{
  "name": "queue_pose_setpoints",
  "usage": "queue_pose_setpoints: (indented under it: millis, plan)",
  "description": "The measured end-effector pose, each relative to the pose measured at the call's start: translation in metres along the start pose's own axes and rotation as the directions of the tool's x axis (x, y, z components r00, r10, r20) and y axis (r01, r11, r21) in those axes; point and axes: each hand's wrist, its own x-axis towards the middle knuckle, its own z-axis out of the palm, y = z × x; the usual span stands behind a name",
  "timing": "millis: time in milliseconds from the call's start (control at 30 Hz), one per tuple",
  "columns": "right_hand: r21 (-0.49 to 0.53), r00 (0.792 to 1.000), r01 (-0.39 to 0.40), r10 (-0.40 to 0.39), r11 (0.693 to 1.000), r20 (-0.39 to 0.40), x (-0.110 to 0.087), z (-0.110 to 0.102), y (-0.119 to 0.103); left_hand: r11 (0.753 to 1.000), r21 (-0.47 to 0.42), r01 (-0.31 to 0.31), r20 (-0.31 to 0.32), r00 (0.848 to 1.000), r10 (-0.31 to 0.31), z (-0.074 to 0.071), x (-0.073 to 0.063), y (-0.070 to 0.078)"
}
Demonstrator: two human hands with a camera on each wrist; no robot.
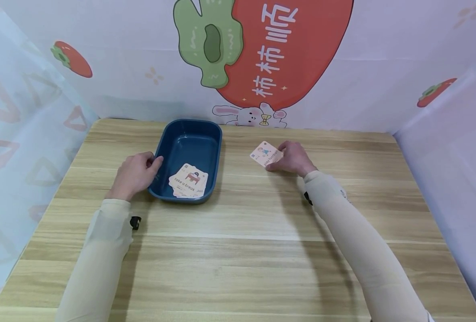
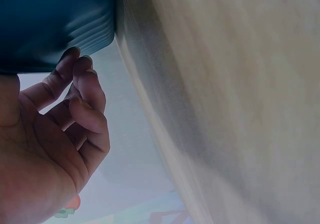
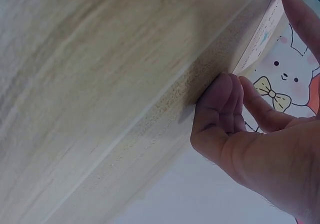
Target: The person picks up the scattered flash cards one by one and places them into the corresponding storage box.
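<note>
My left hand [image 1: 135, 173] grips the left rim of a dark blue plastic tray [image 1: 218, 147], thumb over the edge. In the left wrist view its curled fingers [image 2: 90, 86] lie against the tray's outer wall [image 2: 55, 23]. Several picture cards [image 1: 189, 181] are piled in the tray's near end, the top one reading "take a break". To the right of the tray, my right hand [image 1: 292, 158] holds a "play football" card [image 1: 263, 153] by its edges, between thumb and fingers. The right wrist view shows this card [image 3: 262, 33] edge-on, close to the table; the fingers partly hide it.
The wood-grain table [image 1: 222, 268] ends at a printed cloth backdrop [image 1: 141, 98] with a large red persimmon and a rabbit. Patterned cloth [image 1: 20, 134] hangs at the left side, and a pale cloth [image 1: 455, 179] at the right.
</note>
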Motion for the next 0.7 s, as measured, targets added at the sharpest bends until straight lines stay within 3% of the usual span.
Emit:
queue_pose_setpoints:
  millis: [367, 700]
  plan:
    - [-0.037, 0.997, 0.042, -0.044, 0.998, -0.066, -0.0008, 0.0026, 0.0037, 1.0, -0.003, -0.002, -0.001, 1.0, 0.002, -0.0006, -0.0001, 0.0015]
    - [-0.04, 0.999, 0.021, -0.023, 0.999, -0.044, -0.0033, 0.0011, -0.0004, 1.0, -0.004, 0.004, 0.004, 1.0, -0.004, -0.0004, 0.0005, -0.0001]
